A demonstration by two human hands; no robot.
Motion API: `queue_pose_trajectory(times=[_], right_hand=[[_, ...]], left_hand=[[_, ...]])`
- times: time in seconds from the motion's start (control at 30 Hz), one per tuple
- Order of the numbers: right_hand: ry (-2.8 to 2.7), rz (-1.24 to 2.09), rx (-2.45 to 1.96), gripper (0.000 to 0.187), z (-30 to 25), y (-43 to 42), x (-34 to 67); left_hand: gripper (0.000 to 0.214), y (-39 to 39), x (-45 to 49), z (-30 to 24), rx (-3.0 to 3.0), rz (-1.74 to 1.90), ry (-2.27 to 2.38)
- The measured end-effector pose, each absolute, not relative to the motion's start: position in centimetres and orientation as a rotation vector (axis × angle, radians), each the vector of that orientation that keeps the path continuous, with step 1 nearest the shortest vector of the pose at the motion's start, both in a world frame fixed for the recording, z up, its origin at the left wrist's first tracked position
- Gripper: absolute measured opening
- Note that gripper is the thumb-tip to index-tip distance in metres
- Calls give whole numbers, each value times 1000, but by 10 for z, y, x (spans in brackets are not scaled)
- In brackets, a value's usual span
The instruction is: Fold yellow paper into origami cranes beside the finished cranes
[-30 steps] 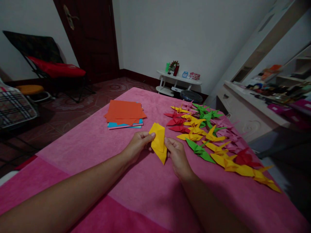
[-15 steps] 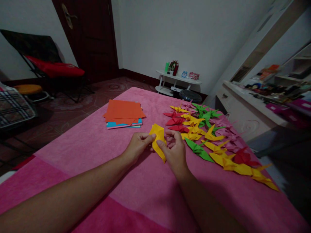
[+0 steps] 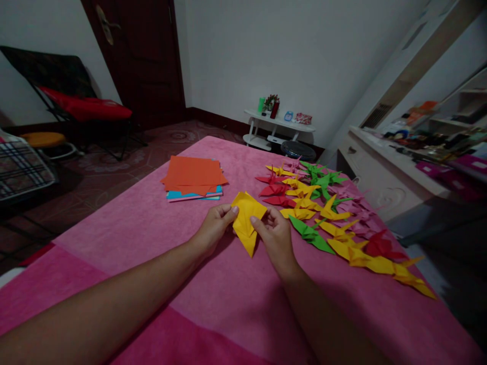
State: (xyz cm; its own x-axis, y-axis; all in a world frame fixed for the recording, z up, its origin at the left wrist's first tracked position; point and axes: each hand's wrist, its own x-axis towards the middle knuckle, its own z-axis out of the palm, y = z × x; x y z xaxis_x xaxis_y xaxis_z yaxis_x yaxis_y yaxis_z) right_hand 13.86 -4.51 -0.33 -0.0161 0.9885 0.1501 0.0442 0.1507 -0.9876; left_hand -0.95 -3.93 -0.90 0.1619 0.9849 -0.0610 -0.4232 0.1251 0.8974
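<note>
A partly folded sheet of yellow origami paper is held just above the pink table cover, its pointed end toward me. My left hand pinches its left edge, thumb on top. On the opposite edge, my right hand grips it with the thumb pressed on the front and the fingers curled behind. Creases show down the paper's middle. To the right of my hands lie rows of folded paper cranes, among them a green crane, a red crane and a yellow crane.
Left of centre is a stack of square paper, orange on top with blue and pink below. The pink cover spreads over the table. Farther off are a white shelf stand, a chair with red fabric and a cluttered dresser.
The yellow paper has been opened out wider, from a narrow folded strip to a broad kite shape. My right hand has turned slightly, and both hands still hold it.
</note>
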Motion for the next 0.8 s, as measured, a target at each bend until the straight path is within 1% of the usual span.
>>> queue_pose_trajectory(times=[0.1,0.2,0.3,0.4,0.5,0.57,0.63,0.7,0.8], right_hand=[[-1306,1142,-1108,24,-4,-47,135],[-1350,1011,-1198,19,-6,-49,132],[-1402,882,-1258,18,-6,-52,129],[-1382,870,-1246,29,-4,-55,126],[-1294,963,-1186,40,-2,-53,125],[-1213,1051,-1141,42,-1,-51,127],[-1137,1132,-1112,41,-1,-48,130],[-1107,1175,-1109,39,-2,-45,134],[-1207,1094,-1136,39,-3,-42,141]], left_hand=[[35,-40,-9,-7,854,1222,818],[32,-42,-5,-2,920,1234,788],[37,-44,-2,-1,972,1241,796],[34,-44,-1,-1,921,1251,808],[30,-43,-3,-2,882,1243,798],[31,-42,-6,-1,883,1244,827],[41,-42,-8,-1,883,1253,850],[56,-41,-9,-1,908,1246,864],[68,-42,-10,-2,1010,1233,896]])
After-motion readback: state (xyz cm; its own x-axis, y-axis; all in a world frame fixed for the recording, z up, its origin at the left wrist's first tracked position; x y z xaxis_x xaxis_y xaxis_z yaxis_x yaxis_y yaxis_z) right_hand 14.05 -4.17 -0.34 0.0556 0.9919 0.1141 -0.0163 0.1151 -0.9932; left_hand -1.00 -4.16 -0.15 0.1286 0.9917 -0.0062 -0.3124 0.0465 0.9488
